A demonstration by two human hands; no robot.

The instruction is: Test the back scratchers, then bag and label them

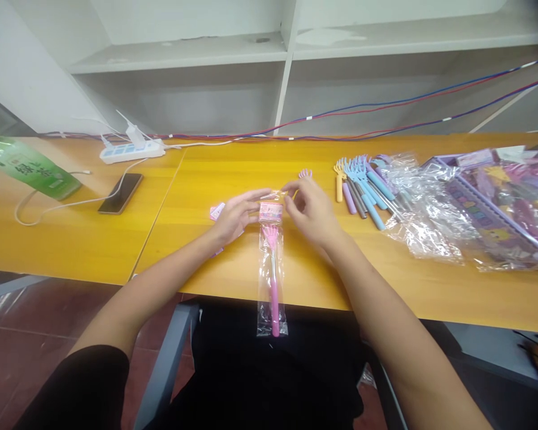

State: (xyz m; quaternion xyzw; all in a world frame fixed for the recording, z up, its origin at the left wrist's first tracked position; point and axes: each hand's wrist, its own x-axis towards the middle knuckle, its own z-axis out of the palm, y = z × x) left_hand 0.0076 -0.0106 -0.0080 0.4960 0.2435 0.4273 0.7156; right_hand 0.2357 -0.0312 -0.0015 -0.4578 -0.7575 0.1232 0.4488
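A pink back scratcher (274, 292) with a hand-shaped head lies in a clear plastic bag (263, 269), its lower end past the table's front edge. Across the bag's upper part is a pink printed card (271, 212). My left hand (234, 220) has its fingers stretched out, touching the card's left side and the bag's top. At the bag's top right corner, the thumb and forefinger of my right hand (312, 210) pinch the clear plastic. Printed cards (216, 211) lie partly hidden under my left hand. Beyond my right hand shows a purple scratcher head (305, 173).
Several coloured back scratchers (361, 185) lie in a pile to the right, beside crumpled plastic bags (430, 215) and a purple box (484, 218) of packed items. On the left are a phone (121, 194), a power strip (132, 151) and a green bottle (31, 167).
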